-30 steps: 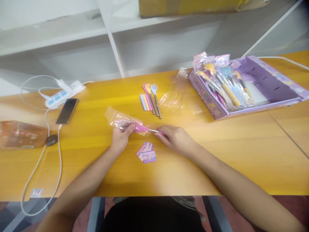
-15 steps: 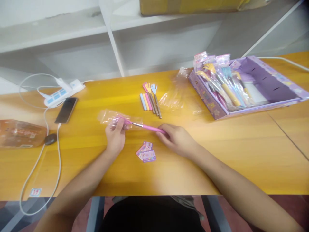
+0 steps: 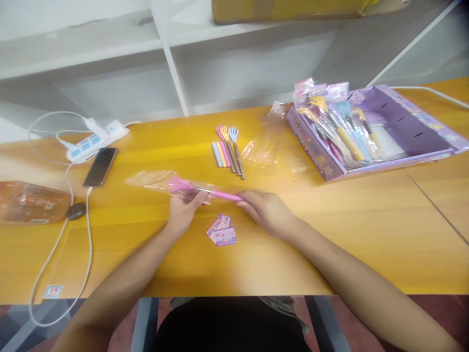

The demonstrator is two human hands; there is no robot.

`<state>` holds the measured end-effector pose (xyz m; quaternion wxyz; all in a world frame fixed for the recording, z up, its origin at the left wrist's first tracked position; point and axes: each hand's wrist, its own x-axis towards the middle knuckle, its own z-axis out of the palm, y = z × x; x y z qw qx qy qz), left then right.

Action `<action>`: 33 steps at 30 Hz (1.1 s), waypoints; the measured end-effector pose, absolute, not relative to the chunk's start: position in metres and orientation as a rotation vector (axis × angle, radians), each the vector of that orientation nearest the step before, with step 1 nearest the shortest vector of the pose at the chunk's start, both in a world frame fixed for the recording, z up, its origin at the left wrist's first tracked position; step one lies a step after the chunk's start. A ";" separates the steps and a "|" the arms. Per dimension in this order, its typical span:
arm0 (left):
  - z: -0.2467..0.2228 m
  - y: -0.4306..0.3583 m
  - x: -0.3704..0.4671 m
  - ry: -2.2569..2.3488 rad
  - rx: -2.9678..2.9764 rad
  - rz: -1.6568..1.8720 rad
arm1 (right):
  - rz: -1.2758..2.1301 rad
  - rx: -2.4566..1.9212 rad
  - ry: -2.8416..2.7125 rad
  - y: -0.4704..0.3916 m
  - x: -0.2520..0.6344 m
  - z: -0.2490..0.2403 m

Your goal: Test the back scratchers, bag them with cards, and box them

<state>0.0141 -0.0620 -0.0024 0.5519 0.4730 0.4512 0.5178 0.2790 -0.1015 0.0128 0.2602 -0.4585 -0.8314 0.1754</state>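
A pink back scratcher [image 3: 225,195] with a hand-shaped head lies level between my two hands, above the table. Its head and metal shaft are inside a clear plastic bag [image 3: 154,179], while the pink handle sticks out on the right. My left hand [image 3: 183,210] pinches the bag around the shaft, near its mouth. The handle's end is in my right hand [image 3: 269,211], fingers closed round it. Just below are several small purple printed cards [image 3: 224,232], overlapping. Beyond my hands lie back scratcher heads on metal rods [image 3: 234,154] and separate coloured handles [image 3: 221,154].
At the right, a purple display box [image 3: 406,127] holds several bagged back scratchers [image 3: 344,129]. Loose clear bags [image 3: 267,146] lie beside it. On the left are a phone [image 3: 100,167], a power strip [image 3: 97,141], white cables, a dark mouse-like object [image 3: 76,210] and an orange package [image 3: 32,203].
The bag now covers more of the back scratcher, reaching past the shaft to the handle. My left hand has shifted right along it, and the bag's far end stretches out leftward.
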 end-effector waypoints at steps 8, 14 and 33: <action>-0.002 -0.070 0.021 1.061 1.153 1.132 | 0.529 -1.168 -2.248 -0.104 0.273 0.008; -0.007 -0.062 0.017 1.040 0.996 1.286 | 0.620 -1.108 -2.296 -0.103 0.276 0.015; -0.007 -0.065 0.017 0.950 1.064 1.097 | 0.475 -1.055 -2.341 -0.107 0.269 0.007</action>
